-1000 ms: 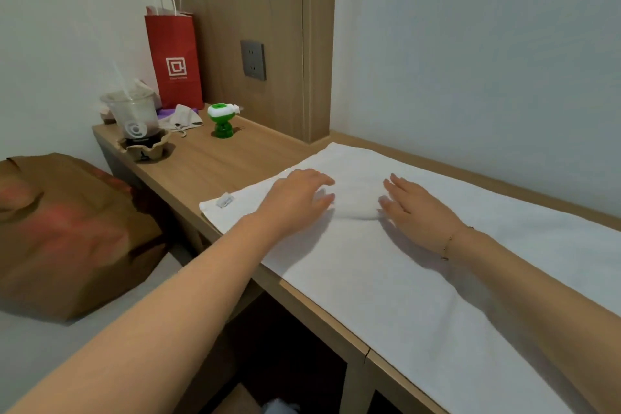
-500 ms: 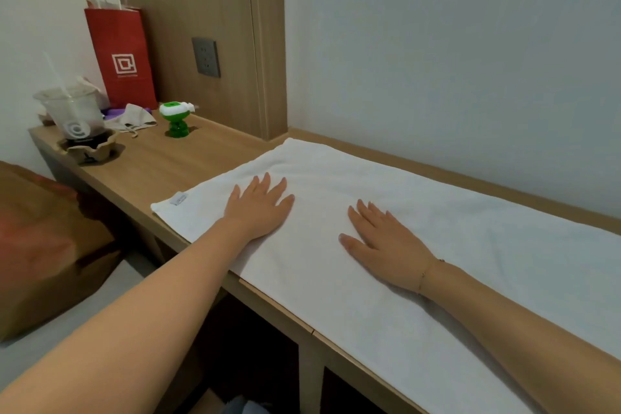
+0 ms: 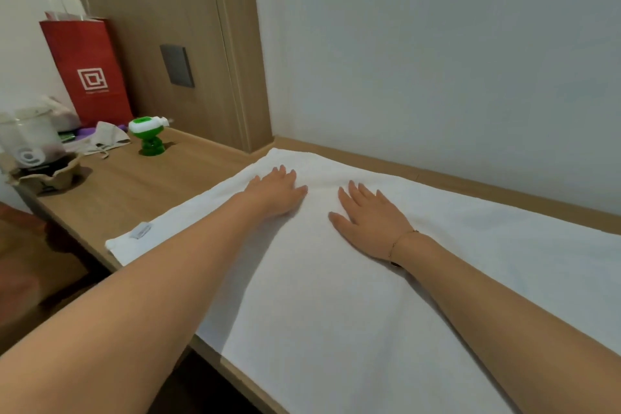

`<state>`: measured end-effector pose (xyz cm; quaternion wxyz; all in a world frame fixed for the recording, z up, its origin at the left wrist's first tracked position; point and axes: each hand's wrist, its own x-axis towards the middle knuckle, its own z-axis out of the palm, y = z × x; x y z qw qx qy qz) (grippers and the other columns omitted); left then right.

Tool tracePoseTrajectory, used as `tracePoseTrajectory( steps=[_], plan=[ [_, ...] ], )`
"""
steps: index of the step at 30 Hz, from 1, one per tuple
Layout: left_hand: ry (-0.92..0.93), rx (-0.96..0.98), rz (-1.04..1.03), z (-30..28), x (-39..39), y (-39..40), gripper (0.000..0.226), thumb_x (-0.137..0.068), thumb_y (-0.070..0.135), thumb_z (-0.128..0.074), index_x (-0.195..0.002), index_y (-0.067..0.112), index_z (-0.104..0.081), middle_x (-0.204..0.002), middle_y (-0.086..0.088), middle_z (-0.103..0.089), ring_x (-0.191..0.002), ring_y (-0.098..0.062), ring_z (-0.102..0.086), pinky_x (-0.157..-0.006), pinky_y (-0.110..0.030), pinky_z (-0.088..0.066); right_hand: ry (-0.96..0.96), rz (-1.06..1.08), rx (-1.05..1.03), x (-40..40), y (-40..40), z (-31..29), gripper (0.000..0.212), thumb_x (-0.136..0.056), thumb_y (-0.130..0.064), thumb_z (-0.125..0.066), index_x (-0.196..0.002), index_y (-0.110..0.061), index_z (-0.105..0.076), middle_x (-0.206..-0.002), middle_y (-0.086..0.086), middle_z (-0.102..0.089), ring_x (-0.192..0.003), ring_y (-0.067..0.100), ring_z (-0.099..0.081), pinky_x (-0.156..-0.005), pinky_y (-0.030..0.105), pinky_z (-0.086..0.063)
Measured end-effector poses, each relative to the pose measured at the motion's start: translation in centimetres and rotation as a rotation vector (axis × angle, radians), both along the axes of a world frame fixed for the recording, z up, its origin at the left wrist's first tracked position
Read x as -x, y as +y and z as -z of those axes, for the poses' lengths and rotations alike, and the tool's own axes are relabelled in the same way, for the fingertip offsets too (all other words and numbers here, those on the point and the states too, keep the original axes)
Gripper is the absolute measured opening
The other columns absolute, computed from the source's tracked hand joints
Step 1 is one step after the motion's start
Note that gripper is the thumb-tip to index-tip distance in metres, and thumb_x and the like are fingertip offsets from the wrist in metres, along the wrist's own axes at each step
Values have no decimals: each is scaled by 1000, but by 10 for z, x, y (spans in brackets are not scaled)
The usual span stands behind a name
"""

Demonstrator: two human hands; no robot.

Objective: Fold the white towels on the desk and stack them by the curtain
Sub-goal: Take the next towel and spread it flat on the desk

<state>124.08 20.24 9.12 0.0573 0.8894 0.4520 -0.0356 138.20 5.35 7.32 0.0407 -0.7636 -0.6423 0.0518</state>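
A large white towel (image 3: 336,306) lies spread flat along the wooden desk (image 3: 141,191), its left end bearing a small label (image 3: 141,231). My left hand (image 3: 277,193) presses flat on the towel near its far left part, fingers straight. My right hand (image 3: 373,217), with a thin bracelet at the wrist, lies flat on the towel just to the right of it, fingers spread. No curtain is in view.
At the desk's left end stand a red paper bag (image 3: 89,70), a green toy-like bottle (image 3: 149,136), a plastic cup in a cardboard holder (image 3: 33,151) and a crumpled cloth (image 3: 106,139). A wooden panel with a socket (image 3: 177,65) rises behind. A brown object (image 3: 30,265) sits left of the desk.
Both hands slid away from me across the towel, toward the wall and closer together, staying flat. The view shifted slightly.
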Motion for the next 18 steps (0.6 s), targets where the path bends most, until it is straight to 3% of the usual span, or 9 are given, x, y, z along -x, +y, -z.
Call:
tracePoseTrajectory(
  steps=[7,12,15,16,18],
  plan=[
    [-40,-84,-122,19,-16,51,67,-100,59,-10,-157,26,-2,-164,0,7,-151,-20,8,-118,-53,8,-38,-3,34,3,3,2,66,-99,-55,-8,-155,-23,7,-162,3,14,-148,22,15,-120,46,6],
    [-110,-102,-153,17,-21,72,70,-99,61,-18,-157,21,-12,-164,-1,-8,-151,-19,-9,-120,-46,-8,-27,7,26,4,5,1,66,-99,-56,-8,-155,-25,6,-162,1,14,-148,21,15,-121,46,6],
    [-151,-368,-108,17,-21,64,71,-98,58,-31,-153,13,-25,-163,-6,-13,-150,-21,-11,-120,-42,-10,-20,14,14,3,6,1,66,-98,-57,-9,-155,-25,5,-162,1,12,-149,22,14,-121,45,5],
    [-174,-408,-100,16,-20,60,69,-98,57,-36,-150,12,-31,-162,-7,-19,-149,-23,-17,-119,-41,-15,-18,14,8,3,6,1,66,-98,-57,-10,-155,-25,4,-162,3,11,-149,22,13,-121,43,5],
    [-234,-306,-137,16,-18,56,62,-97,56,-39,-142,13,-43,-150,-6,-42,-136,-24,-39,-109,-39,-34,-1,37,-5,4,4,-1,68,-98,-57,-12,-155,-22,1,-162,8,9,-149,24,9,-122,40,3]
  ],
)
